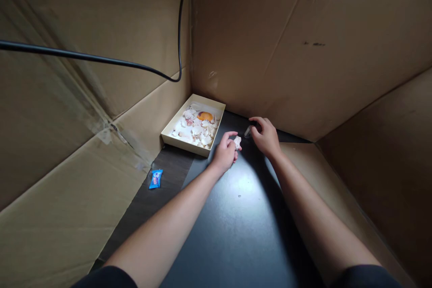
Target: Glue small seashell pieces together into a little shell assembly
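Observation:
My left hand [225, 152] is curled closed at the far end of the dark table, pinching a small white shell piece [237, 142] at its fingertips. My right hand [266, 136] rests just to the right, its fingers bent over a small pale object [248, 132] on the table. To the left of both hands stands a shallow cream box [175, 138] holding several white shell fragments and an orange yolk [204, 116].
Cardboard walls enclose the dark table [236, 225] on the left, back and right. A small blue wrapped packet [155, 178] lies on the table's left edge. A black cable [101, 57] hangs across the upper left.

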`<state>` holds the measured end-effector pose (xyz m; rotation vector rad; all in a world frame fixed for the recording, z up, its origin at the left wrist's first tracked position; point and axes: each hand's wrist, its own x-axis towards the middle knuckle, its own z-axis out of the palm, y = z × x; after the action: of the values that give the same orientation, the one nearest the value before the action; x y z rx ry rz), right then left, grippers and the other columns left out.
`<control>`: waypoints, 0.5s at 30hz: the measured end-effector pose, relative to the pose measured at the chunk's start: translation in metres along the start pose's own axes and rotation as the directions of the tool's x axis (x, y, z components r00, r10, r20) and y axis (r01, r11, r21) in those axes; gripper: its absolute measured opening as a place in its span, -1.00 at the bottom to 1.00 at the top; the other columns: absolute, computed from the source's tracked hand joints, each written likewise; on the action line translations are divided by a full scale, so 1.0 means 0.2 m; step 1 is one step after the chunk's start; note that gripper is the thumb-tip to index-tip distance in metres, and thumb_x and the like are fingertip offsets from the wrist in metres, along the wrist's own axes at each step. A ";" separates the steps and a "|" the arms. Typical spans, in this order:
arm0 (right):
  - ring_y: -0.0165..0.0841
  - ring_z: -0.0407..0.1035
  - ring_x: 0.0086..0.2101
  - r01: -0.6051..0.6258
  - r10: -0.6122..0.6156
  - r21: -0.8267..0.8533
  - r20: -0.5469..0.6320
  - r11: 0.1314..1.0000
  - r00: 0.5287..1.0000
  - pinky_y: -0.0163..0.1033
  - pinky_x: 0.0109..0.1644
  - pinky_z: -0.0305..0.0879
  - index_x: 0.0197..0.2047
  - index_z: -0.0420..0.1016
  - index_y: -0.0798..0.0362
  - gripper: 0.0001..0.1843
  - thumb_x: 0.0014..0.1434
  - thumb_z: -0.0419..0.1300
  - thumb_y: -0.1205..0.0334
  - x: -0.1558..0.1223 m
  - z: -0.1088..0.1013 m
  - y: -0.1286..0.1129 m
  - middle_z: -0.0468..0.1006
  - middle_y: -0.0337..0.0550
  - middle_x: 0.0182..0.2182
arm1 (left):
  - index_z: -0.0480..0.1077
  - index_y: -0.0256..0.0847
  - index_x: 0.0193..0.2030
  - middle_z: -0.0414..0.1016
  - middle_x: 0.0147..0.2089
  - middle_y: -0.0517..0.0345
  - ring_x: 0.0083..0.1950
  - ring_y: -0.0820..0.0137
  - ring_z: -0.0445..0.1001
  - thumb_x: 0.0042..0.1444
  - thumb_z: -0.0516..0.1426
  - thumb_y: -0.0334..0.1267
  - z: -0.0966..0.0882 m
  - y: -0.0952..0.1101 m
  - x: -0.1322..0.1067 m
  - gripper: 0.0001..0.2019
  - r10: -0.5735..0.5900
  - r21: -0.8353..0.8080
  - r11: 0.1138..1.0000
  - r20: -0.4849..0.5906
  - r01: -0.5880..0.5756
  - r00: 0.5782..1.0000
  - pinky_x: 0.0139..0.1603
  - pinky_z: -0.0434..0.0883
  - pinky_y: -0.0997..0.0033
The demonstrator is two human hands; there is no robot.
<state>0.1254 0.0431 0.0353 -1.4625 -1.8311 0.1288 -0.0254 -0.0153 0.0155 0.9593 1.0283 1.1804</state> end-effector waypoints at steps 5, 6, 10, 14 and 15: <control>-0.32 0.33 -0.39 0.005 -0.002 0.045 -0.062 0.999 0.998 -0.17 -0.19 0.30 -0.06 0.49 0.06 -0.67 0.13 0.06 0.23 -0.02 0.02 0.02 0.47 -0.07 -0.29 | 0.33 -0.22 -0.12 0.31 -0.46 0.28 -0.65 0.63 0.21 0.17 -0.11 -0.41 -0.01 0.01 0.00 -0.75 0.005 -0.025 1.000 0.035 -0.005 0.999 -0.66 0.15 0.61; -0.33 0.32 -0.41 -0.002 0.007 0.064 -0.077 0.998 0.997 -0.17 -0.19 0.30 -0.05 0.49 0.07 -0.66 0.14 0.06 0.21 -0.03 0.01 0.03 0.47 -0.07 -0.29 | 0.34 -0.23 -0.16 0.31 -0.46 0.26 -0.65 0.63 0.22 0.16 -0.11 -0.42 -0.01 0.00 0.01 -0.76 0.007 -0.036 0.999 0.034 -0.006 0.999 -0.65 0.17 0.60; -0.39 0.29 -0.46 -0.092 0.111 0.188 -0.092 0.978 0.990 -0.21 -0.26 0.29 -0.04 0.48 0.06 -0.65 0.15 0.08 0.14 -0.05 -0.02 0.04 0.45 -0.14 -0.33 | 0.32 -0.24 -0.25 0.31 -0.46 0.24 -0.64 0.61 0.24 0.20 -0.10 -0.33 -0.02 -0.01 0.01 -0.81 0.012 -0.104 0.995 0.022 -0.010 1.000 -0.65 0.19 0.59; -0.42 0.27 -0.51 -0.199 0.221 0.382 -0.013 0.903 0.975 -0.27 -0.40 0.26 -0.05 0.47 0.04 -0.64 0.11 0.14 0.08 -0.05 -0.08 -0.02 0.37 -0.26 -0.46 | 0.27 -0.22 -0.30 0.27 -0.46 0.27 -0.63 0.62 0.25 0.21 -0.03 -0.24 -0.02 -0.02 0.01 -0.86 0.005 -0.117 0.993 0.023 -0.002 1.000 -0.65 0.17 0.61; -0.41 0.28 -0.50 -0.212 0.223 0.439 0.025 0.873 0.974 -0.28 -0.42 0.27 -0.05 0.47 0.03 -0.63 0.10 0.16 0.07 -0.05 -0.10 -0.05 0.36 -0.27 -0.48 | 0.26 -0.22 -0.31 0.27 -0.46 0.28 -0.63 0.62 0.25 0.20 -0.02 -0.25 -0.01 -0.02 0.01 -0.87 0.006 -0.112 0.994 0.027 -0.003 1.000 -0.65 0.17 0.62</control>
<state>0.1296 0.0240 0.0491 -1.3267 -1.4826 0.5953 -0.0273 -0.0135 0.0115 0.8875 0.9289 1.2131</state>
